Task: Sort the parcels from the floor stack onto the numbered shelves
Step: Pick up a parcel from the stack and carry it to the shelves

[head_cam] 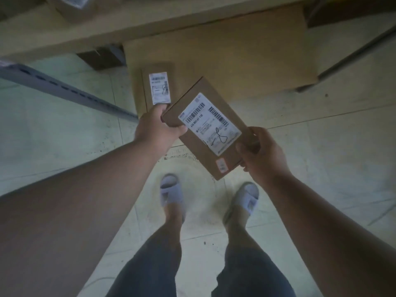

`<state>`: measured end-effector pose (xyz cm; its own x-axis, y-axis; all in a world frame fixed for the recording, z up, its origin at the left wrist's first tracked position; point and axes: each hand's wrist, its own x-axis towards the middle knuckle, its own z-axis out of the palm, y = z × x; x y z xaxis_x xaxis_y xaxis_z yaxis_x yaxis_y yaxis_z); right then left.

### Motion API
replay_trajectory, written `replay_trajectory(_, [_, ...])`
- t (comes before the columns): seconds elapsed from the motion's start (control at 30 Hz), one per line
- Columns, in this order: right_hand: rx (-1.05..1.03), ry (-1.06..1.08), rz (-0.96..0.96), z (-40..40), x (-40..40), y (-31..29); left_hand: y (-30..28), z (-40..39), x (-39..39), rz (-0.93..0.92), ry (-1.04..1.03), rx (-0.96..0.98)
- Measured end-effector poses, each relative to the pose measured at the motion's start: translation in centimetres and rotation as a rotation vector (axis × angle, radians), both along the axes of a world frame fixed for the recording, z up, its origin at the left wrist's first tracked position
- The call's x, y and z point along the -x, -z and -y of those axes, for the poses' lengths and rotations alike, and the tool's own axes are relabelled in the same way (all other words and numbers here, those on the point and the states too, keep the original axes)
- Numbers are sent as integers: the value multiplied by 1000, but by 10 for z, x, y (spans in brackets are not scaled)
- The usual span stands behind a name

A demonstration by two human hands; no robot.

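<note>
head view, parcel in hand: flat brown cardboard parcel (209, 129) held up off the floor, label side facing the camera, so the shipping label (211, 123) is readable-ish (barcodes yes, actual shelf number too blurry for me)

head view, left hand: left hand (158, 127) is clamped on the parcel's upper-left corner, thumb on top, fingers tucked under

head view, right hand: right hand (260, 151) is closed around the lower-right edge, fingers wrapped over the side

head view, long axis: runs diagonal, from far-left down to near-right, so each hand has one end of it. Neither hand is really "nearer", it's a proper two-hand hold

head view, what's left on the floor: second parcel (157, 87) with its own label lies flat just past the left hand, resting against a big plain carton (225, 61). Looks like the stack isn't done

head view, shelves: pale shelf board (128, 22) crosses the top of the shot, well ahead of and above the held parcel, with another wrapped package (72, 5) on it. Grey slotted upright (64, 84) off to the left

head view, feet: grey slides (171, 189) planted on the tile

my guess at the step: reading the label before picking a shelf; the move from here is forward and up
</note>
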<state>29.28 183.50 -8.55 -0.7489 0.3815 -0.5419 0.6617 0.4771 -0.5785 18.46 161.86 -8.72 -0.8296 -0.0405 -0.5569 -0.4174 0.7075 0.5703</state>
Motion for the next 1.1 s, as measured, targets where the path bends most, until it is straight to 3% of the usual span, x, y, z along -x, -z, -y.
replay_trajectory(0.2, [-68,-10,-5,9,33,100,101,-16,54,17,16,13])
replay_trajectory(0.4, [-120,10,-94,0,107,186,185,-37,131,-36,-181,-78])
replay_trajectory(0.73, [-161,-5,-161,-5,223,263,234,-48,239,-237,-23,87])
replay_trajectory(1.1, [-233,-194,-92,10,253,300,271,-38,276,-356,192,284])
